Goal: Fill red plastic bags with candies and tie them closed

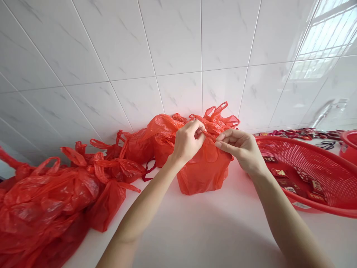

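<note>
a red bag stands on the desk, near the red basket
your left hand and right hand both pinch its top with a narrow grip.

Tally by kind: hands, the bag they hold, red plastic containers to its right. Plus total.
Bare left hand plus bare right hand: 2
Thin red plastic bag: 1
Large red perforated plastic basket plus cut-off red plastic container: 2
Total: 5
</note>
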Demonstrator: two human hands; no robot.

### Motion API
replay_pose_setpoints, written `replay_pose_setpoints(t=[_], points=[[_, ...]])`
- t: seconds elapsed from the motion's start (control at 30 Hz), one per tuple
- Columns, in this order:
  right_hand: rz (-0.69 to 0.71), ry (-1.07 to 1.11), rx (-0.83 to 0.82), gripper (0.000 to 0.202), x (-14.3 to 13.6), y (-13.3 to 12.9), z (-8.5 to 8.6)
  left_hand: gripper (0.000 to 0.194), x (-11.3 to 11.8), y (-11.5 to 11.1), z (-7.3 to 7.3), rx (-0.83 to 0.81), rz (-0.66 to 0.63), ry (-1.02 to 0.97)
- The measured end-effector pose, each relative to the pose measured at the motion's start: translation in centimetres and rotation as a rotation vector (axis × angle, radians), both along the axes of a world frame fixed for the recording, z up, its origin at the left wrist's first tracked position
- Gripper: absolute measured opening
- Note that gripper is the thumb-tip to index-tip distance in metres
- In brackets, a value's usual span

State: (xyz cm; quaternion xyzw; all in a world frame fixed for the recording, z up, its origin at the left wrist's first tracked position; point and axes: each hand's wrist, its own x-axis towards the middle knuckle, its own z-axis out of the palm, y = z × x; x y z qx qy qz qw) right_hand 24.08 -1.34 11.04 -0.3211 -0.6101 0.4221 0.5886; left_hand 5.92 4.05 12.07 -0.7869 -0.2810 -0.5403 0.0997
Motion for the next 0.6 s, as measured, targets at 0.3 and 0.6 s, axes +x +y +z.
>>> replay_pose_setpoints(t=[0.3,0.6], points=[[-0.076,-0.119,-0.013,0.033,0.27,0.05,0.02,0.021,0.7,0.33,-0.32,0.045,0.011,-0.07],[-0.008,-0.053,-0.025,0.03,-0.02,-0.02,0.31,0.017,0.61,-0.02,-0.54,-0.198,-0.19,-0.085]])
